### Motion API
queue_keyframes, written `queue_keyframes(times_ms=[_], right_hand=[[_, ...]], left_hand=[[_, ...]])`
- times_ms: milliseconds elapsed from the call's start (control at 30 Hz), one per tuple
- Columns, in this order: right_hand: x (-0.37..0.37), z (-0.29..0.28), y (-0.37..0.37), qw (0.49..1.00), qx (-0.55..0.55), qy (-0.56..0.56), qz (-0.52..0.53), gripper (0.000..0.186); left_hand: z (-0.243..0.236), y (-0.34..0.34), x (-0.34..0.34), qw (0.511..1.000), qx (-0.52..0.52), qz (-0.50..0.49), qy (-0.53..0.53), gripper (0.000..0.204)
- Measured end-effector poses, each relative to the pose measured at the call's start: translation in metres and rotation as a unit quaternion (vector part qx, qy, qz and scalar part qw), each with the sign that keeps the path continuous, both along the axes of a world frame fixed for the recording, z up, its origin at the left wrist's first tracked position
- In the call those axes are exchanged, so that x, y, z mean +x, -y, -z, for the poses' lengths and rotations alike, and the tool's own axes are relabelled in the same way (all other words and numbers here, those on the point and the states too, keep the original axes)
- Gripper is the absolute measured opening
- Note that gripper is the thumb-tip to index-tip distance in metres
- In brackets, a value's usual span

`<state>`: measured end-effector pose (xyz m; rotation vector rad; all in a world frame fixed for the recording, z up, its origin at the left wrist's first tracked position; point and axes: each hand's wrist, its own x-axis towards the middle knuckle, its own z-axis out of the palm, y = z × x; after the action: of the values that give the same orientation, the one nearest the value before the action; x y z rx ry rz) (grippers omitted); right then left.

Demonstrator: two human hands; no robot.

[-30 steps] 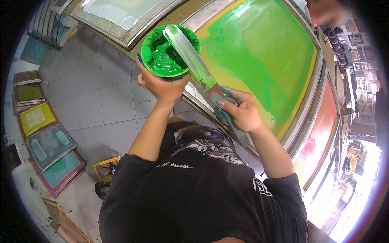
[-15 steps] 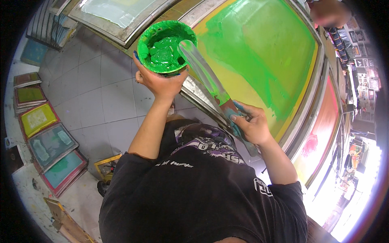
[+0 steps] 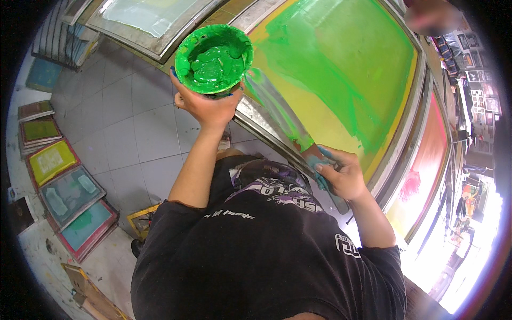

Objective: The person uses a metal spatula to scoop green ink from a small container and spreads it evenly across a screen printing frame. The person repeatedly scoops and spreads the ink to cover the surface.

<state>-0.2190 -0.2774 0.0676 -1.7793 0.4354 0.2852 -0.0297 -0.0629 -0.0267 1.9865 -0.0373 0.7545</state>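
Note:
My left hand [image 3: 209, 109] is wrapped round the lower side of a tub of green ink [image 3: 214, 61], tilted so that its thick, glossy contents face me. In my right hand [image 3: 341, 173] is the brown handle of a long ink spatula [image 3: 280, 109], its pale blade streaked with green. The blade's tip is beside the tub's right rim, over the near edge of a screen printing frame [image 3: 269, 125]. Green ink is spread across much of that frame's yellow mesh [image 3: 328, 120]. Blue stains mark my right fingers.
Another frame with pale ink [image 3: 141, 16] lies at the upper left. A reddish screen [image 3: 418, 160] stands beyond the green one on the right. Several small screens [image 3: 72, 194] lie along the left, by a tiled floor [image 3: 152, 128]. Another person [image 3: 433, 18] is at the upper right.
The spatula's tip has come out from over the tub's rim, as my right hand moved right and slightly down. The tub has shifted a little left and up.

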Motion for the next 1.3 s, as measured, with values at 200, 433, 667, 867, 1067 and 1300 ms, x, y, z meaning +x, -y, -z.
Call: queue_keyframes(times_ms=[200,433,667,867,1067,1300], right_hand=[[-0.004,-0.013,0.002,0.994,-0.051,0.101,-0.001,0.036],[0.042,-0.027,-0.037,0.864,-0.357,0.341,-0.098,0.041],[0.047,-0.014,-0.068,0.767,-0.535,0.319,-0.15,0.047],[0.034,-0.023,-0.059,0.788,-0.512,0.272,-0.206,0.049],[0.016,-0.037,-0.046,0.829,-0.449,0.264,-0.202,0.046],[-0.005,-0.061,-0.025,0.883,-0.37,0.211,-0.196,0.045]], left_hand=[[0.0,0.001,0.001,0.999,0.011,-0.015,0.026,0.121],[0.001,-0.001,-0.001,0.999,0.041,-0.031,-0.017,0.124],[0.001,0.002,-0.001,0.998,0.049,-0.033,-0.01,0.128],[0.002,0.0,0.0,0.998,0.054,-0.012,0.011,0.127],[0.005,0.001,0.0,0.998,0.063,-0.026,0.008,0.124],[0.006,0.0,0.001,0.997,0.064,-0.04,0.013,0.125]])
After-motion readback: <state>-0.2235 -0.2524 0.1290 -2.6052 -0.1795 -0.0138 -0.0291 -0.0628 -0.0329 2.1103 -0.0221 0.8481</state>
